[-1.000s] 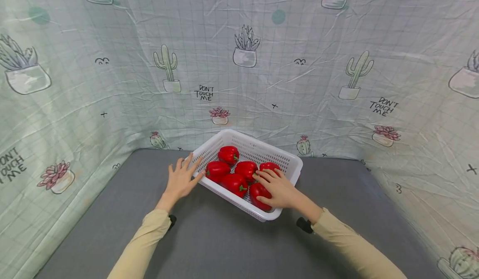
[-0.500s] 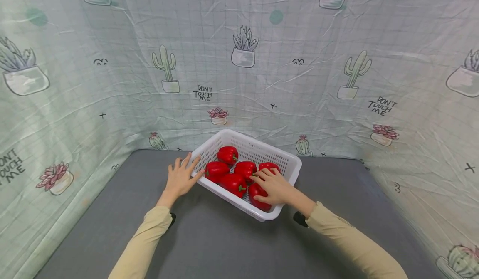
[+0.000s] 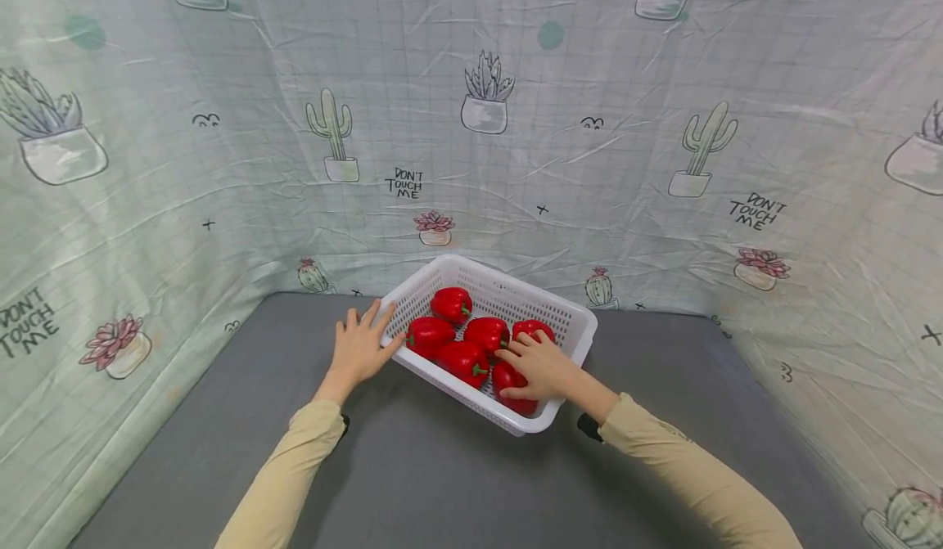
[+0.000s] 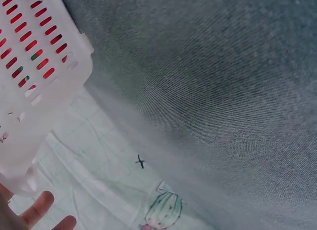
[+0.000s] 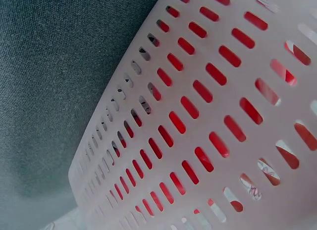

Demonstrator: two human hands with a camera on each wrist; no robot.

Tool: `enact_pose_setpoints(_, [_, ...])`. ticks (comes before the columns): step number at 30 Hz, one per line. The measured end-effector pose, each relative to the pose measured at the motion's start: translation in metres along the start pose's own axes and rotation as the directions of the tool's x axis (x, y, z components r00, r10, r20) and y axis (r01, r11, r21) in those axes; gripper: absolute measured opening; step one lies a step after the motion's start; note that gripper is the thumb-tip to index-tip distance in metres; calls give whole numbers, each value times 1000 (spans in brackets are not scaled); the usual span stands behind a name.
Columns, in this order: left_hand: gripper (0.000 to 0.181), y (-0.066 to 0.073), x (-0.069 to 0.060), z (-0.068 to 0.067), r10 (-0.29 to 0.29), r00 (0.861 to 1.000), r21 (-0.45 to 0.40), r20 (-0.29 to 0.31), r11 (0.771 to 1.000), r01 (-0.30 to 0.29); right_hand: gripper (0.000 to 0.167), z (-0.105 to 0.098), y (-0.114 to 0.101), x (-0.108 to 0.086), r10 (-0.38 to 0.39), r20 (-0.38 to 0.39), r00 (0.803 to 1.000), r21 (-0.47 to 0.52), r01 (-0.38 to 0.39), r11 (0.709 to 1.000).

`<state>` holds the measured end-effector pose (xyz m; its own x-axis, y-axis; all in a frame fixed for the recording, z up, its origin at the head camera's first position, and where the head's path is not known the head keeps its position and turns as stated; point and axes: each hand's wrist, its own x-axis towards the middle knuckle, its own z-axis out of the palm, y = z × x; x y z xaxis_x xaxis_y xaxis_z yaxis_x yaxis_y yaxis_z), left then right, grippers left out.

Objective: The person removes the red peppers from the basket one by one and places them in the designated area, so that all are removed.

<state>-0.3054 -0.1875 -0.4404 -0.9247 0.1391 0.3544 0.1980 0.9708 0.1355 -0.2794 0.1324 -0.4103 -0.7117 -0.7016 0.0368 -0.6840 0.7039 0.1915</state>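
Note:
A white perforated plastic basket [image 3: 526,285] stands askew on the grey table, holding several red bell peppers [image 3: 462,362]. At its left end my left hand [image 3: 358,351] lies with fingers spread, fingertips at the rim; in the left wrist view its fingers stretch beside the basket's corner. My right hand [image 3: 543,368] reaches in over the front right corner and grips the nearest bell pepper [image 3: 520,407], thumb on the near side, fingers over the far side. That hand hides part of this pepper. Through the basket's slotted wall [image 5: 163,111], the right wrist view shows red.
The grey tabletop [image 3: 449,492] extends around the basket. Behind it and at both sides hangs a pale sheet [image 3: 545,148] printed with cacti and the words "Don't touch me". The basket's back corner sits near the sheet.
My right hand's fingers have bent and closed in around the front right bell pepper. The left hand stays at the basket's rim, and the peppers keep their places.

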Motion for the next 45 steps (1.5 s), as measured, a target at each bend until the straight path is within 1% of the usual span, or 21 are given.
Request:
enact_pose_setpoints(5, [65, 0, 0, 2, -2, 1000, 15, -6, 1000, 2, 66, -1, -2, 1, 5, 20, 1000, 9, -5, 1000])
enact_pose_setpoints(9, [66, 0, -1, 3, -9, 1000, 7, -12, 1000, 9, 67, -2, -3, 2, -4, 27, 1000, 28, 3, 1000])
enact_pose_setpoints(14, [65, -1, 0, 3, -17, 1000, 14, 0, 1000, 17, 65, -1, -4, 4, -17, 29, 999, 24, 16, 1000])
enact_pose_setpoints(19, [65, -1, 0, 1, -14, 1000, 25, 5, 1000, 14, 66, 0, -5, 4, -25, 25, 999, 22, 25, 999])
enact_pose_setpoints(26, [64, 0, 0, 0, -10, 1000, 12, -1, 1000, 10, 67, 3, -4, 3, -19, 47, 999, 62, 16, 998])
enact_pose_setpoints(32, [64, 0, 0, 0, -15, 1000, 8, 8, 1000, 14, 66, 3, -5, 3, -26, 45, 999, 57, 24, 998])
enact_pose_setpoints(36, [63, 0, 0, 0, -18, 1000, 8, 9, 1000, 17, 67, 2, -5, 3, -20, 56, 998, 36, 18, 999])
enact_pose_setpoints(39, [63, 0, 0, 0, -19, 1000, 9, 14, 1000, 19, 67, 1, -5, 2, -17, 52, 998, 27, 16, 1000])
enact_pose_setpoints(45, [64, 1, 1, 0, -19, 1000, 14, 23, 1000, 19, 66, -3, -3, -1, -27, -1, 1000, 7, 27, 1000])
